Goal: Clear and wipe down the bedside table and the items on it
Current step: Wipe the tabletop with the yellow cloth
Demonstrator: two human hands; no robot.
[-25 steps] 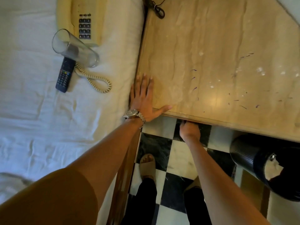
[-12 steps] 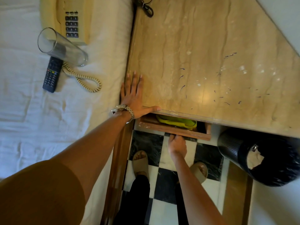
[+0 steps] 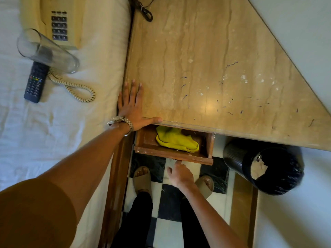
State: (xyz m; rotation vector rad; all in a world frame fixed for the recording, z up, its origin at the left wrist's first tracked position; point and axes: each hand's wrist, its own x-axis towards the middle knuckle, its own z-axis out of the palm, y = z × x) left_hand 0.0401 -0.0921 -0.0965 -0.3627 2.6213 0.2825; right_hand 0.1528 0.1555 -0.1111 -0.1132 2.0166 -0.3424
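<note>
The bedside table [image 3: 206,56] has a tan marble top, bare except for small specks and dark threads. My left hand [image 3: 133,106] lies flat on its near left corner, fingers spread. Below the top, a wooden drawer [image 3: 172,155] is pulled out, with a crumpled yellow cloth [image 3: 176,140] inside. My right hand [image 3: 180,174] hovers just under the drawer's front, one finger touching its edge, holding nothing. On the white bed to the left lie a cream telephone [image 3: 59,18] with coiled cord, a tipped clear glass [image 3: 46,51] and a black remote [image 3: 35,82].
A black waste bin [image 3: 263,167] with a liner and crumpled paper stands right of the drawer. My sandalled feet [image 3: 142,179] are on a black-and-white checkered floor. A dark cable [image 3: 145,11] lies at the table's far edge. The white wall borders the table on the right.
The drawer has been pulled out from under the tabletop, uncovering the yellow cloth. My right hand has left the drawer pull and dropped just below the front. The left hand stays put.
</note>
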